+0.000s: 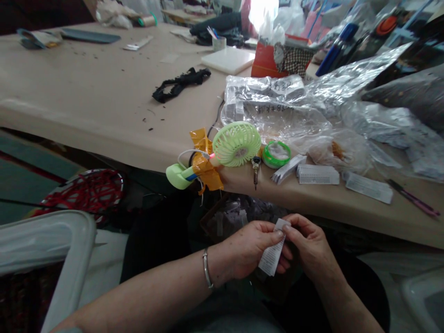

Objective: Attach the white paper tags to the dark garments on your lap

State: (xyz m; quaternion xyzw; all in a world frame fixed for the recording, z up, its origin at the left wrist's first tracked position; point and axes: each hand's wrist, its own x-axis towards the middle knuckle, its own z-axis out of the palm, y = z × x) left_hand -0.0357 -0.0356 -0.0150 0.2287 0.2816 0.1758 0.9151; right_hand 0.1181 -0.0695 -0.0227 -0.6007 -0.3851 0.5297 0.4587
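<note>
Over my lap, below the table edge, my left hand grips a small stack of printed white labels between thumb and fingers. My right hand pinches the upper end of the same labels. Beneath my hands, an open box of loose white slips is partly hidden. On the table edge in front lie a fanned bundle of labels, a flat stack of labels and another stack. Pink-handled tweezers or snips rest at the far right.
A green handheld fan is taped to the table edge. Beside it are a soldering-iron-like tool and a green round tub. Clear plastic bags cover the right side. Black fabric lies farther back. A white stool stands left.
</note>
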